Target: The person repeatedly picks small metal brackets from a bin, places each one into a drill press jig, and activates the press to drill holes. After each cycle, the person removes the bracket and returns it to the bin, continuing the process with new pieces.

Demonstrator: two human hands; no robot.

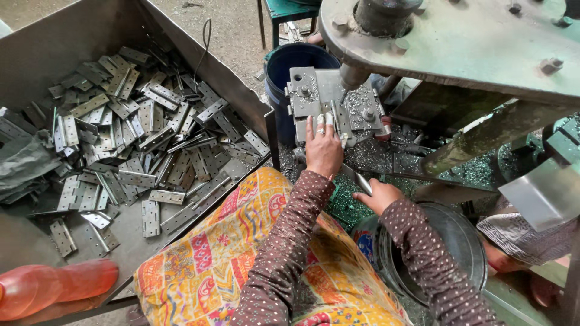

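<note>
My left hand (323, 148) lies flat on a grey metal jig (362, 111) under the drill spindle (350, 75). Its fingertips press on a narrow metal hinge leaf (336, 116) set in the jig. My right hand (376, 196) is lower, beside my lap, closed around another shiny hinge leaf (364, 182) that sticks up out of the fist. It hovers over the edge of a dark round bucket (465, 247). Both arms wear brown dotted sleeves.
A big steel tray (54, 42) at the left holds several loose hinge leaves (139, 139). A blue bucket (290, 60) stands behind the jig. Metal shavings (386, 157) cover the machine bed. The green machine arm (471, 42) overhangs. An orange bottle (54, 287) lies at bottom left.
</note>
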